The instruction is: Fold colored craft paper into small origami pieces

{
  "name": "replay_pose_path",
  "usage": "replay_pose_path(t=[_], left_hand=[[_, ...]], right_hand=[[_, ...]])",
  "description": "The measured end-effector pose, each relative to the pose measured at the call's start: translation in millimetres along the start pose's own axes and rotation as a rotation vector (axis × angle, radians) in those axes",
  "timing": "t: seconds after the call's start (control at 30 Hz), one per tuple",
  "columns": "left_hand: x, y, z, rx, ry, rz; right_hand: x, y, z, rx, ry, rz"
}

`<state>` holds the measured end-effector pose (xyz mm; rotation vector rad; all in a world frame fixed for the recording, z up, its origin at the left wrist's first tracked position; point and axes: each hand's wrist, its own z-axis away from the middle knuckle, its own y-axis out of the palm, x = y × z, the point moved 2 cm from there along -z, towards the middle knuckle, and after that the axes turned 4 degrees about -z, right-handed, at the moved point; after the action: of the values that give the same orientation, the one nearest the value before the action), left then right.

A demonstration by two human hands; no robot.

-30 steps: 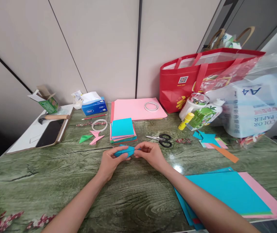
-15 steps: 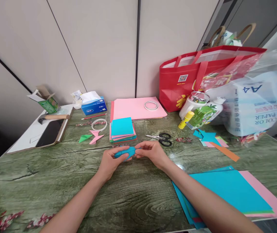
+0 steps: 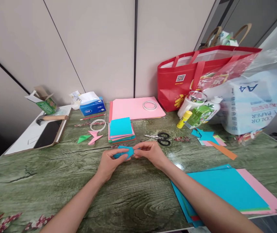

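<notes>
A small piece of folded blue paper (image 3: 126,151) is held between my two hands, a little above the middle of the table. My left hand (image 3: 110,161) grips its left side, thumb in front and fingers behind. With thumb and fingertips, my right hand (image 3: 150,153) pinches its right end. The fingers hide part of the folds. Just beyond lies a stack of square coloured paper (image 3: 121,127), blue on top. Black-handled scissors (image 3: 161,138) rest past my right hand. Pink folded paper (image 3: 94,138) and a green folded piece (image 3: 83,138) lie to the left.
Large coloured sheets (image 3: 228,187) lie under my right forearm. Paper scraps (image 3: 207,137), a yellow glue stick (image 3: 184,119) and a red bag (image 3: 172,84) stand or lie on the right. Back left are a tissue box (image 3: 92,106), a tape roll (image 3: 98,125) and a hammer (image 3: 53,118).
The folded blue paper has turned slightly in my fingers and shows a different face. Both hands keep their hold at nearly the same place. The whole view has shifted a little.
</notes>
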<state>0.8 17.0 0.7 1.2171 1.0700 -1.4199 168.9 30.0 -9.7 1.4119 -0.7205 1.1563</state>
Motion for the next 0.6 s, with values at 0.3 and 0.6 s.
replay_pose_path(t=[0.3,0.6], left_hand=[[1.4,-1.3,-0.1,0.003,0.008,-0.043],[3.8,-0.7,-1.2,-0.006,0.026,-0.094]], right_hand=[[1.6,-3.6,0.1,0.03,0.013,0.008],[3.1,-3.1,0.5,0.009,0.036,0.001]])
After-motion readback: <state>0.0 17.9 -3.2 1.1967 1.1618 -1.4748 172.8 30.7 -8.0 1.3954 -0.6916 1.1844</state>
